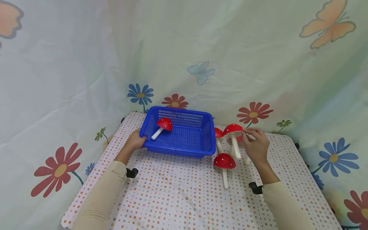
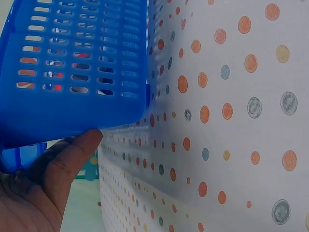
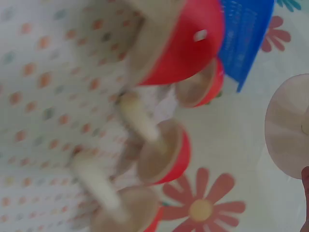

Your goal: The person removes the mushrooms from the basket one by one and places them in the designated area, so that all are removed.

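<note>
My left hand (image 1: 136,139) grips the left end of a blue plastic basket (image 1: 172,150); its thumb shows against the basket's outer wall in the left wrist view. One toy mushroom (image 1: 164,124), red cap with white dots and white stem, lies tilted inside. To the right of the basket, my right hand (image 1: 256,145) pinches the cap edge of another toy mushroom (image 1: 233,128), stem pointing down. That cap's pale underside (image 3: 285,125) appears at the right of the right wrist view, with a fingertip on its rim.
Several more toy mushrooms stand around the right hand: one in front (image 1: 224,161), one beside the basket (image 1: 218,133), others partly hidden behind the hand. A dotted cloth (image 1: 172,198) covers the table. Behind hangs a curtain (image 1: 244,64) printed with flowers and butterflies.
</note>
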